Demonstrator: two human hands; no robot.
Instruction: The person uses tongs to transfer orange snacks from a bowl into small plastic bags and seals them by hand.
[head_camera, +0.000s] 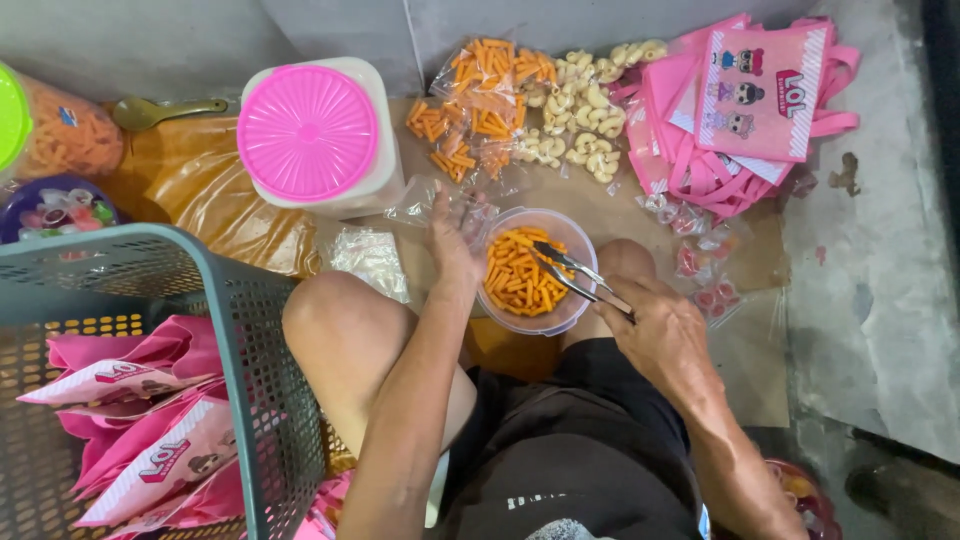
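Note:
I sit on the floor with a clear plastic bowl (573, 308) of orange stick snacks between my knees. My right hand (662, 333) grips metal tongs (583, 277) whose tips reach into the snacks. My left hand (455, 238) hovers at the bowl's left rim, holding a small clear plastic bag (428, 200) by its mouth. Just beyond the bowl lie filled clear bags of orange sticks (480, 105) and of pale curled snacks (585, 110).
A white jar with a pink lid (308, 132) stands at upper left, with a spoon (160, 111) and a jar of orange snacks (65, 135) beside it. A grey mesh basket (260, 390) holds pink bags (150, 420). More pink bags (745, 105) lie at upper right, small candy packets (700, 265) below them.

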